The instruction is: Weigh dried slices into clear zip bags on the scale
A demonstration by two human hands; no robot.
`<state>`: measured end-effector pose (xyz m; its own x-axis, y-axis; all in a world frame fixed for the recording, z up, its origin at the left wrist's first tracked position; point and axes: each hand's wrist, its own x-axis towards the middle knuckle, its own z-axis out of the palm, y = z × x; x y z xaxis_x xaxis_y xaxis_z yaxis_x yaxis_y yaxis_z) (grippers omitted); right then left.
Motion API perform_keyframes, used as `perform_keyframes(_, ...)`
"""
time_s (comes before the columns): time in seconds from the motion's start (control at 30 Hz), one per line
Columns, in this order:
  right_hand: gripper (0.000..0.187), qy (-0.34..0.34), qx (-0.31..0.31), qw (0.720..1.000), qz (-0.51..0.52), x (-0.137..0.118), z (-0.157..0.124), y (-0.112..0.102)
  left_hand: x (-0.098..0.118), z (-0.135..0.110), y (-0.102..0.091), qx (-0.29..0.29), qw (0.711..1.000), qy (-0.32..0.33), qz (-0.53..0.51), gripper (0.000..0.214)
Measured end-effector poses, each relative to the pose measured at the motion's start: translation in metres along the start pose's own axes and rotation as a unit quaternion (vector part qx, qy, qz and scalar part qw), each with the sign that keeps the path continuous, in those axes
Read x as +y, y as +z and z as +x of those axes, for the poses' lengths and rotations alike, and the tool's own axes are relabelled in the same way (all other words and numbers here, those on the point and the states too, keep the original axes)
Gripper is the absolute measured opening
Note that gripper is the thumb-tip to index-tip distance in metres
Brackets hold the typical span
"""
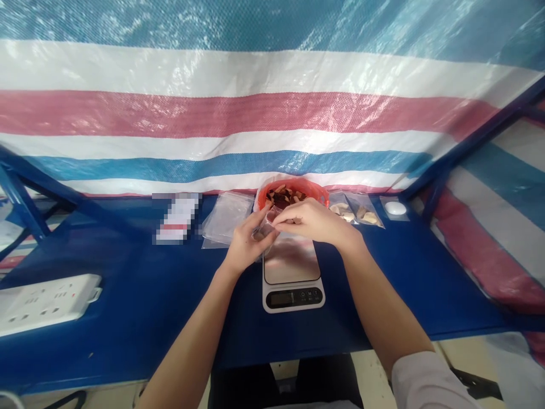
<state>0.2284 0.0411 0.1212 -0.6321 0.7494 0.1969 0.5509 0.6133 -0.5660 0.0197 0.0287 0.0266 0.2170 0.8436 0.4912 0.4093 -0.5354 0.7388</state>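
Note:
Both hands meet above the back of a kitchen scale (293, 268) with a mirror-like top. My left hand (246, 241) is closed on a small clear plastic bag (264, 227), with fingers and thumb on either side of it. My right hand (309, 220) pinches the bag's upper edge. Something brownish shows inside the bag, too small to make out. Just behind the hands stands a red basket (324, 193) with dried brown slices (285, 196) in it. My right hand hides part of the basket's front.
Flat clear bags (225, 218) lie left of the basket. To its right are filled bags (365, 211) and a bag with a round white thing (395, 208). A power strip (51, 301) sits at the left of the blue table (170, 324). Striped sheeting (255, 113) hangs behind.

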Motion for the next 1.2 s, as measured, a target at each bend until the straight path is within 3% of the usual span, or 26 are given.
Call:
perform_keyframes(0.13,0.02,-0.041,0.031,0.998,0.023,-0.005,-0.006,0.001,0.002,-0.002,-0.003,-0.027,0.999,0.021,0.013,0.066)
perform_keyframes(0.37,0.016,-0.011,0.11,0.99,0.086,-0.004,-0.041,0.008,0.014,-0.011,-0.012,-0.062,0.997,0.046,0.026,0.062)
perform_keyframes(0.67,0.024,0.034,0.213,0.96,0.176,0.024,-0.076,0.045,0.029,-0.017,0.006,-0.113,0.981,0.121,0.104,0.056)
perform_keyframes(0.83,0.025,0.081,0.253,0.938,0.225,0.045,-0.095,0.058,0.024,-0.022,0.003,-0.131,0.965,0.156,0.163,0.059)
perform_keyframes(1.2,0.027,0.136,0.276,0.922,0.233,0.064,-0.114,0.069,0.006,-0.039,0.0,-0.128,0.974,0.087,0.166,0.062)
